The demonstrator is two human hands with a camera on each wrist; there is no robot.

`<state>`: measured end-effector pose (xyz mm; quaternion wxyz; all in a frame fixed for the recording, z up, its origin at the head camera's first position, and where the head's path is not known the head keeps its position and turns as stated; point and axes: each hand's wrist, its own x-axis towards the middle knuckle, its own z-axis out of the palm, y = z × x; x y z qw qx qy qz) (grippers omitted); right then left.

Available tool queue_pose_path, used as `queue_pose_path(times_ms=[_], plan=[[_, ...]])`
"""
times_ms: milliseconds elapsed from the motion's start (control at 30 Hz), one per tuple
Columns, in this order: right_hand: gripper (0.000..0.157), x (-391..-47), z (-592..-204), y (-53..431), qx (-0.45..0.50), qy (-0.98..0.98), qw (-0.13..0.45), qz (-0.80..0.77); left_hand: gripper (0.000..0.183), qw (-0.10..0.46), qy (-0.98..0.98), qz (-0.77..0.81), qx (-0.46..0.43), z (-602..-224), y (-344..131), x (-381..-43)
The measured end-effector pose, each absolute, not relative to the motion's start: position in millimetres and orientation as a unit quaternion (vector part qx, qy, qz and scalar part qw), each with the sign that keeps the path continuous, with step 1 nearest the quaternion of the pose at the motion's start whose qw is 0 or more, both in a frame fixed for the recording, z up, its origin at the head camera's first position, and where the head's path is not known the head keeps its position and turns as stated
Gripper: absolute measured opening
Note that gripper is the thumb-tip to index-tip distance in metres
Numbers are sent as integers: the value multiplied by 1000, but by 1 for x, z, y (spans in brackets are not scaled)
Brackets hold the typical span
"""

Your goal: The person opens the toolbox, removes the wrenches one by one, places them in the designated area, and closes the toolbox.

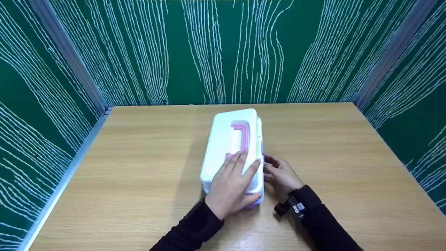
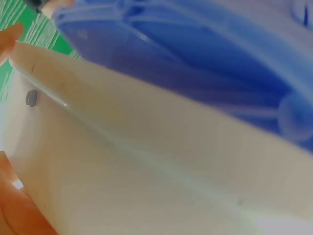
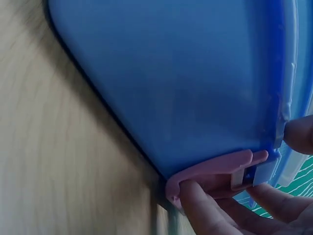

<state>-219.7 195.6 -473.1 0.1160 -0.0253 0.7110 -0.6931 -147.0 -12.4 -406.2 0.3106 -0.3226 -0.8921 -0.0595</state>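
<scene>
A box with a white lid and a blue-looking body stands on the table, long side running away from me. A pink carrying handle lies folded down in the lid's recess. My left hand rests flat on the near part of the lid, fingers spread, fingertips reaching the handle's near end. Beside the box's right side, my right hand has its fingers curled at a pink latch. In the right wrist view its thumb touches the rim above the latch.
The wooden table extends around the box on all sides. Green panels with white wavy lines enclose it at the back, left and right. Metal posts mark the back corners.
</scene>
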Motion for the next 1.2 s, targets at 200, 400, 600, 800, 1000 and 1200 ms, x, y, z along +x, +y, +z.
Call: queue_pose_path(times_ms=[200, 400, 600, 800, 1000, 1200], plan=[[52, -219, -471, 193, -13, 705, 112, -701, 84, 330, -890, -75, -305, -399, -17, -147], [56, -219, -469, 191, 2, 713, 111, -692, 92, 360, -885, -99, -278, -392, -23, -146], [57, -220, -467, 189, 3, 719, 109, -686, 93, 375, -887, -130, -236, -385, -34, -146], [55, -221, -468, 188, -6, 734, 104, -671, 90, 337, -900, -206, -182, -373, -52, -145], [55, -222, -468, 188, -13, 736, 103, -669, 79, 299, -885, -341, -101, -368, -90, -149], [54, -222, -469, 189, -12, 738, 98, -667, 69, 226, -866, -446, -32, -371, -127, -155]])
